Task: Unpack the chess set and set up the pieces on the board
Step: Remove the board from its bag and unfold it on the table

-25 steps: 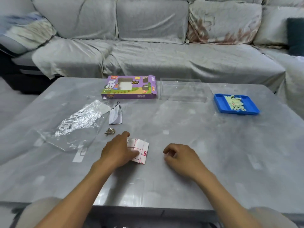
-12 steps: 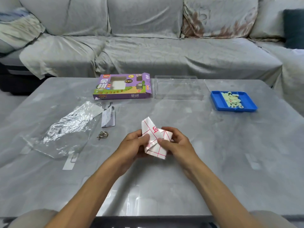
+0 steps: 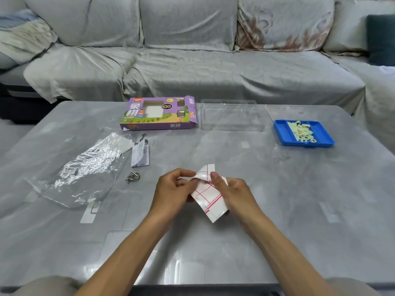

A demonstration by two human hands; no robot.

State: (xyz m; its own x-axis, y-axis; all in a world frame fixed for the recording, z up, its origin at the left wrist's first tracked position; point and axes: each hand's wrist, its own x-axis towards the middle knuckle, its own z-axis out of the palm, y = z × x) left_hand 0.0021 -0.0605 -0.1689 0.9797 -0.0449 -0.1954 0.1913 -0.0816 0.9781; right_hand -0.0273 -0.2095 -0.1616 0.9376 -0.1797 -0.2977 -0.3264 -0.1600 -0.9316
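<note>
Near the counter's front-middle: folded paper board with red grid lines, lifted off the surface, pinched by both hands. Left hand curled on its upper left corner, right hand gripping the right edge. Toward the far right corner: blue tray holding pale pieces, markings too small to read. At the far edge: purple box, beside clear lid.

A grey marble-look table holds a purple xiangqi box, a clear plastic lid, a blue tray of pale pieces, a crinkled plastic bag, a small leaflet and a metal ring puzzle.
</note>
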